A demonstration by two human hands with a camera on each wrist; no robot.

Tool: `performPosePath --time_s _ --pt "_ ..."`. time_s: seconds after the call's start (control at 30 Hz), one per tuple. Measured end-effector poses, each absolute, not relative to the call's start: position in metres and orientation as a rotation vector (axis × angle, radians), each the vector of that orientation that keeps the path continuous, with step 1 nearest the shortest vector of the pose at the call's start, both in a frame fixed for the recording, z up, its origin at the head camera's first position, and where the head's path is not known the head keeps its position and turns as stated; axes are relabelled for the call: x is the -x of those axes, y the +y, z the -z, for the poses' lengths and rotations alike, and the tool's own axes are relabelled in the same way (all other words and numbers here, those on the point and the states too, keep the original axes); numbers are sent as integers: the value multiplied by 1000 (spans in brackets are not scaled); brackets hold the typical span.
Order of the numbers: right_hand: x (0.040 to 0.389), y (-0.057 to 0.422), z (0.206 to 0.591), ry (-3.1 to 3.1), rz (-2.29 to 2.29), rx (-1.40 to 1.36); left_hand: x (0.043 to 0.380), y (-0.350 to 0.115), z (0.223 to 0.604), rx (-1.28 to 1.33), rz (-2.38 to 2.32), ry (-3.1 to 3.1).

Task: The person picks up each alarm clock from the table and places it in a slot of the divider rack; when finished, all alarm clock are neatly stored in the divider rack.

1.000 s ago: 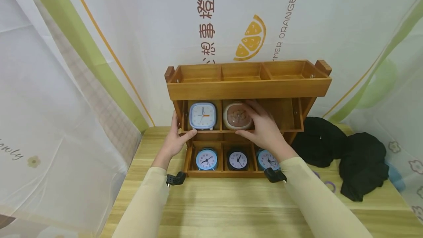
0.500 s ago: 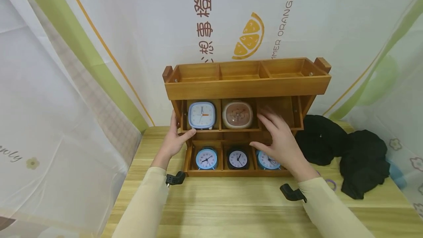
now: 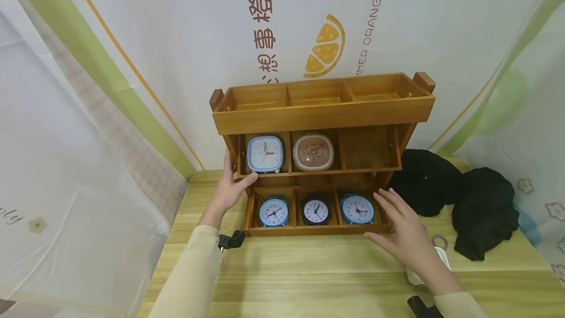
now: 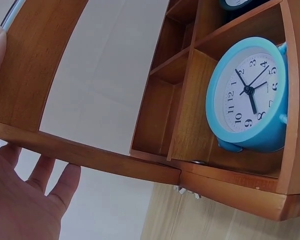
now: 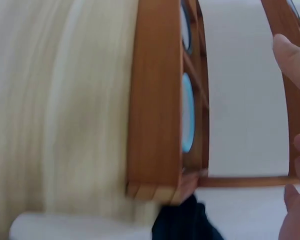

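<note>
A tiered wooden storage box (image 3: 324, 118) stands on the table in the head view. At its left side my left hand (image 3: 227, 190) holds the middle tier, thumb in front and fingers along the outer side. Beside that thumb sits a square blue-and-white alarm clock (image 3: 265, 154). A cream clock with a brown face (image 3: 313, 152) fills the middle compartment. Along the bottom tier stand a blue round clock (image 3: 273, 212), a black round clock (image 3: 315, 211) and another blue clock (image 3: 358, 209). My right hand (image 3: 408, 237) hovers beside the bottom right corner, fingers spread, holding nothing.
The box's top tier has three compartments, and the middle tier's right compartment is bare wood. Black cloth (image 3: 484, 212) lies to the right, with a purple ring (image 3: 440, 242) before it. A white object (image 3: 414, 277) is partly hidden under my right forearm.
My right hand has left the cream clock in the middle compartment and moved down and right, past the bottom tier. My left hand stays on the box's side.
</note>
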State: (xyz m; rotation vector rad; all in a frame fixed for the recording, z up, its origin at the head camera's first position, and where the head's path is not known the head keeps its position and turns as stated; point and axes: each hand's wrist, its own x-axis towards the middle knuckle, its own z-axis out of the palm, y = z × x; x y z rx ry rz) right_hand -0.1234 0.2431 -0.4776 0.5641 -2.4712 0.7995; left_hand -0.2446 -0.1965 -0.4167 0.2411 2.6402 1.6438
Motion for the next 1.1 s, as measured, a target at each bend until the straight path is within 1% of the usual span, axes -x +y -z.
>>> performPosePath --time_s 0.23,0.4,0.57,0.77,1.1 --pt "96 289 499 -2615 -829 -487 245 -196 418 -230 -1640 2639" --pt "75 322 513 -2712 -701 -407 244 -198 418 -230 -1671 2626" --pt "57 341 526 -2909 -604 -260 243 -200 417 -232 -1671 2631" --pt "51 346 530 -3093 -544 -164 241 -202 419 -224 -1666 2643" --pt "53 334 534 -3063 -663 -26 245 -196 418 -253 -1655 2653"
